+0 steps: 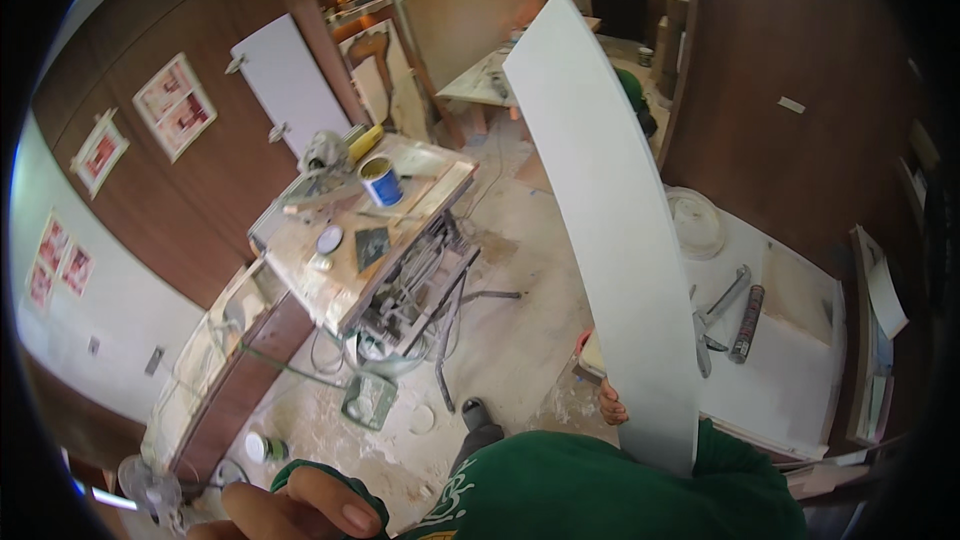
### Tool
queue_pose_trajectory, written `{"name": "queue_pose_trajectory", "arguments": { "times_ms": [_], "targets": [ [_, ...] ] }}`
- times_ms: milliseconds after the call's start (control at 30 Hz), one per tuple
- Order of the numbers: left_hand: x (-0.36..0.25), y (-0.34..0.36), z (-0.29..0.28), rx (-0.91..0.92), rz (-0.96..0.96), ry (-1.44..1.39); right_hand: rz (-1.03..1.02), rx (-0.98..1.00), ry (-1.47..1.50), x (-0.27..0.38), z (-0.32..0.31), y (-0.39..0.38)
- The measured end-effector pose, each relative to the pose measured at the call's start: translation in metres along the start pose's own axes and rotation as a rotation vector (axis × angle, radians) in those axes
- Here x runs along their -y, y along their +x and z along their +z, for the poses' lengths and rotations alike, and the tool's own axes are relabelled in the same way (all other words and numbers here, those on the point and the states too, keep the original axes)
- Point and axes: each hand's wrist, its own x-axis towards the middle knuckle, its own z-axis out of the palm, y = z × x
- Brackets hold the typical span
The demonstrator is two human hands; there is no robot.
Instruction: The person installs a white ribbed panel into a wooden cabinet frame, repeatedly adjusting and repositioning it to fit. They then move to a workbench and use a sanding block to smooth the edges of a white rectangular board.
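A long white panel (620, 210) with a curved edge and a pointed top stands tilted before me, its lower end against my green sleeve and shirt. My right hand (612, 404) is closed on its left edge low down, fingers curling round from behind; the rest of that hand is hidden by the panel. Just above those fingers a pale yellow block-like thing (593, 353) peeks out, partly covered. At the lower left, very near the camera, my left hand (305, 508) has bent, curled fingers. Whatever it may hold is out of sight.
A cluttered worktable (345, 285) on metal legs carries a blue-and-white can (380, 182) and a power tool (325, 152). A green tray (368, 400) lies on the floor. To the right, a white surface (775, 395) bears a sealant tube (747, 324), a caulking gun (722, 305) and a round lid.
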Motion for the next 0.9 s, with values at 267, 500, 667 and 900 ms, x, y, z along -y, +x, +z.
{"name": "queue_pose_trajectory", "arguments": {
  "times_ms": [267, 500, 667, 900],
  "targets": [
    [0.071, 0.043, -0.13, -0.039, -0.164, -0.285, -0.206, -0.089, 0.049, 0.013, -0.008, 0.057],
    [0.138, 0.065, -0.22, -0.141, -0.368, -0.426, -0.399, -0.137, 0.151, -0.006, -0.015, 0.103],
    [0.207, 0.078, -0.261, 0.053, 0.116, -0.499, -0.422, -0.109, 0.171, 0.005, -0.025, 0.134],
    [0.283, 0.129, -0.272, 0.108, 0.238, -0.443, -0.545, -0.265, 0.133, 0.033, -0.036, 0.141]
  ]
}}
